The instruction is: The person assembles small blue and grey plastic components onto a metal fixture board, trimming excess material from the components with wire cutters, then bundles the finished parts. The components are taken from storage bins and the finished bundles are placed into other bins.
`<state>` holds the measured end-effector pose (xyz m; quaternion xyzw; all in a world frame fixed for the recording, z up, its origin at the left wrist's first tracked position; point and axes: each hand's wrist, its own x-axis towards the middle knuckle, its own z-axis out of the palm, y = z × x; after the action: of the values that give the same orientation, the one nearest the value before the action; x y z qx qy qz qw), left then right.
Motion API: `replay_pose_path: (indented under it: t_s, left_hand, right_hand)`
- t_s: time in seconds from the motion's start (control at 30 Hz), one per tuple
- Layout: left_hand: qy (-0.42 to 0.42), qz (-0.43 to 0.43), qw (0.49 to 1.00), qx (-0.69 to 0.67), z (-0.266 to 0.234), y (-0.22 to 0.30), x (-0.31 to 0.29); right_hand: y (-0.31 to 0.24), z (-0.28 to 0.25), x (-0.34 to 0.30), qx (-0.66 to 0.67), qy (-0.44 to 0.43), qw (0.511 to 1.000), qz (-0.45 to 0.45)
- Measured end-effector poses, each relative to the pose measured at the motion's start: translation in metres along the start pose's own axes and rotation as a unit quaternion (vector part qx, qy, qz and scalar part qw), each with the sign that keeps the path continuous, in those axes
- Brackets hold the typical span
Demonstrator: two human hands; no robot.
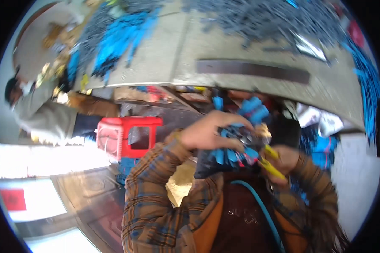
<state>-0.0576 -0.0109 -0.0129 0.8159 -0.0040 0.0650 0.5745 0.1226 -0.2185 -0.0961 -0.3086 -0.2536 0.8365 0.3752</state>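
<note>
My left hand [209,131] is closed around a bundle of blue and black strips [225,156], whose short blue ends stick out below the fingers. More blue pieces show just beyond the hand. Beside it, my right hand [288,159] grips a two-handled tool with yellow handles [274,169]. Its jaws point toward the bundle, but blur hides what kind of tool it is and whether it touches the strips. Both hands are in front of my dark apron [245,211], below the near edge of the table.
Across the table [156,63] lie a heap of grey strips [266,21], blue strips [118,40] and a long dark bar [253,71]. Blue strips [365,84] hang at the right edge. A red plastic stool [128,134] stands left. Another person [46,109] is at the far left.
</note>
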Motion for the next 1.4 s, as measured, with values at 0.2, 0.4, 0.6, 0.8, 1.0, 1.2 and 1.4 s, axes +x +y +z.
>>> replay_pose_path:
  t_s: [0.2,0.4,0.6,0.8,1.0,1.2,1.4]
  left_hand:
    - [-0.018,-0.028,0.999,0.013,-0.002,-0.005,-0.009]
    - [-0.024,0.025,0.998,-0.045,-0.007,-0.007,0.009]
    - [-0.028,-0.02,0.999,-0.027,-0.006,-0.005,0.01]
    - [-0.061,0.018,0.998,-0.027,-0.006,-0.005,0.004]
    - [-0.036,-0.024,0.999,0.002,-0.002,0.0,-0.003]
    - [-0.028,-0.107,0.994,-0.016,-0.007,0.005,0.006]
    - [-0.076,-0.033,0.997,-0.003,-0.008,-0.001,0.011]
  right_hand:
    - [-0.036,0.019,-0.012,-0.152,0.011,0.988,-0.035]
    - [0.001,0.012,-0.029,0.098,0.157,0.983,-0.012]
    - [-0.038,0.008,-0.029,-0.203,0.087,0.969,-0.106]
    - [-0.011,0.043,-0.024,0.132,0.058,0.989,0.037]
    - [-0.029,0.037,-0.022,-0.391,0.125,0.894,-0.18]
    - [-0.045,0.045,-0.016,-0.097,0.175,0.98,0.006]
    - [-0.004,0.005,-0.007,0.101,-0.047,0.994,0.003]
